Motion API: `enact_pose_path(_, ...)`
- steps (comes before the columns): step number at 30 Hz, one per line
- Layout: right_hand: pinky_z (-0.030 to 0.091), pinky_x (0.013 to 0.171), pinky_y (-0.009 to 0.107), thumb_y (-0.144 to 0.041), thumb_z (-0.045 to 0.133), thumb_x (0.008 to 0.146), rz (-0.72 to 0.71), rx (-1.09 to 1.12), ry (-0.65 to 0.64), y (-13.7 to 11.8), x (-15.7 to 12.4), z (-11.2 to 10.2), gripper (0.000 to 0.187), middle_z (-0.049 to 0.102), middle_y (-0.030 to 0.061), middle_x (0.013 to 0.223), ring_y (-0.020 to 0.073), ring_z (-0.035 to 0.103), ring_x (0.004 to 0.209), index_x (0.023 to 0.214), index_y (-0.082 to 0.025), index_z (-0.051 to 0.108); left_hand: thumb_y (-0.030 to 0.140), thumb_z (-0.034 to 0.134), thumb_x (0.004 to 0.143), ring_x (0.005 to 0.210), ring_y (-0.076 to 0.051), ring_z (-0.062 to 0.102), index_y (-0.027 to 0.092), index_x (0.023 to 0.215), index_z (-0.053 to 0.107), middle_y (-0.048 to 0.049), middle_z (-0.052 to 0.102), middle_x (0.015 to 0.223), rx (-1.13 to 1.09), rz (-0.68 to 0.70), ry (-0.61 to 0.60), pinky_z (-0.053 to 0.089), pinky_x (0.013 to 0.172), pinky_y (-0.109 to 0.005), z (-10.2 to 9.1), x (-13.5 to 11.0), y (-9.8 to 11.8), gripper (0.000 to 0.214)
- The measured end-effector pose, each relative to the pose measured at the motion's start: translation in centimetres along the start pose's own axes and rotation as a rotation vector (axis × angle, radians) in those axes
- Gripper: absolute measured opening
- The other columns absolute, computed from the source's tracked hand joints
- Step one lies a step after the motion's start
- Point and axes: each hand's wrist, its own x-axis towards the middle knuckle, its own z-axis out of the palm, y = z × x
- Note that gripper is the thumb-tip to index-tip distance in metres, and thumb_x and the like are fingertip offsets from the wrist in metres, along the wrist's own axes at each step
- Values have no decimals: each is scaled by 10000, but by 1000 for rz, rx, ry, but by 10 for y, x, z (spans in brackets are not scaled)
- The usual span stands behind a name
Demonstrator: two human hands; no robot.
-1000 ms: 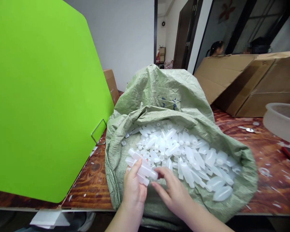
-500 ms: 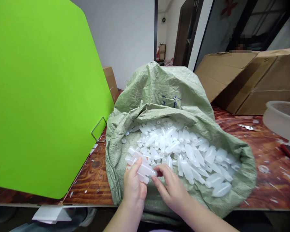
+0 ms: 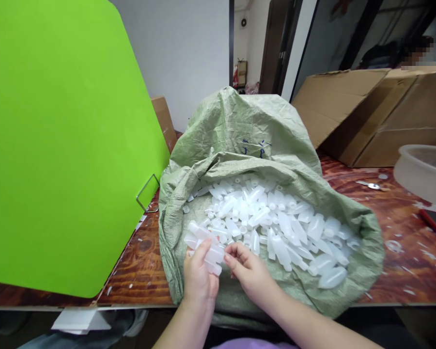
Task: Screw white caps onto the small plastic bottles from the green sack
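My left hand (image 3: 199,278) is closed round several translucent white plastic pieces (image 3: 215,253), the thumb lying across them. Close beside their right ends, my right hand (image 3: 252,274) has its thumb and forefinger pinched together. Whatever sits between those fingertips, if anything, is too small to make out. Both hands are over the front of a pale green woven sack (image 3: 261,167), its mouth folded open toward me. Inside it lies a heap of similar hollow plastic pieces (image 3: 285,228), some pointed and some with round open ends.
A large bright green board (image 3: 65,145) stands at the left, with a metal wire bracket (image 3: 147,194) by its edge. On the wooden table (image 3: 141,261) to the right are a key (image 3: 371,185), a translucent tub (image 3: 421,177) and scraps. Behind is a cardboard box (image 3: 403,116); a person sits beyond it.
My right fingertips have drawn together at the ends of the held pieces, and both hands have shifted slightly left. The person behind the box appears farther right.
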Motion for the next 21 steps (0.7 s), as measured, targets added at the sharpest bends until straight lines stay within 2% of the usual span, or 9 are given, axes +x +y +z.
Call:
enact_pose_path(5, 364, 536, 234, -488, 509, 814, -12, -39, -44, 8, -2, 1, 302, 461, -36, 695, 95, 417, 560, 849, -188, 505, 112, 744, 573, 616, -128, 637, 95, 855, 617, -43, 675, 720, 31, -38, -55, 512, 586, -193, -11, 2, 3, 310)
enact_pose_path(9, 407, 586, 250, -505, 516, 817, -37, -4, -6, 10, -8, -4, 322, 480, -30, 705, 105, 470, 592, 863, -187, 519, 209, 739, 654, 620, -147, 644, 101, 887, 606, -53, 674, 714, -8, -89, -67, 528, 589, -223, -16, 6, 6, 289)
enact_pose_path(11, 429, 618, 258, -508, 537, 807, -61, 54, 33, 8, -8, -7, 323, 497, -23, 713, 115, 498, 621, 869, -191, 529, 187, 703, 694, 612, -137, 641, 122, 919, 607, -42, 675, 744, -37, -93, -14, 520, 543, -212, -19, 10, 8, 253)
enact_pose_path(13, 451, 657, 274, -514, 560, 790, -89, 129, 134, 3, -6, -9, 330, 530, -2, 769, 135, 530, 677, 898, -203, 533, 122, 683, 691, 588, -121, 632, 139, 919, 613, -24, 671, 753, -19, -94, 14, 495, 485, -188, -21, 14, 10, 240)
enact_pose_path(15, 465, 710, 301, -525, 578, 768, -121, 182, 276, 1, -1, -9, 370, 556, 27, 864, 165, 553, 767, 968, -218, 528, 88, 694, 653, 581, -120, 628, 142, 886, 624, -19, 669, 745, 41, -107, -4, 489, 474, -186, -22, 13, 10, 249)
enact_pose_path(17, 466, 756, 326, -530, 576, 762, -149, 163, 361, 1, 2, -7, 412, 567, 45, 915, 191, 559, 835, 1036, -226, 525, 115, 736, 604, 629, -155, 644, 139, 859, 637, -34, 679, 756, 152, -117, -22, 521, 528, -225, -19, 5, 8, 274)
enact_pose_path(18, 466, 764, 335, -526, 580, 758, -155, 116, 372, 2, 3, -5, 426, 573, 47, 913, 197, 560, 840, 1057, -227, 531, 143, 758, 585, 674, -188, 654, 140, 871, 644, -50, 686, 779, 237, -104, -33, 539, 568, -259, -16, 0, 6, 308)
enact_pose_path(19, 461, 789, 340, -508, 562, 777, -174, 56, 347, 4, 5, -3, 385, 584, 48, 914, 201, 561, 862, 1039, -226, 557, 210, 778, 578, 709, -229, 659, 150, 879, 648, -55, 689, 778, 345, -45, 17, 548, 577, -296, -11, -6, 4, 333)
enact_pose_path(21, 463, 777, 335, -468, 580, 776, -238, -114, 347, 6, 11, -4, 295, 601, 31, 867, 205, 572, 854, 955, -236, 612, 365, 696, 707, 811, -254, 645, 182, 1017, 606, -61, 679, 890, 417, -14, -65, 551, 628, -358, 0, -17, -1, 372)
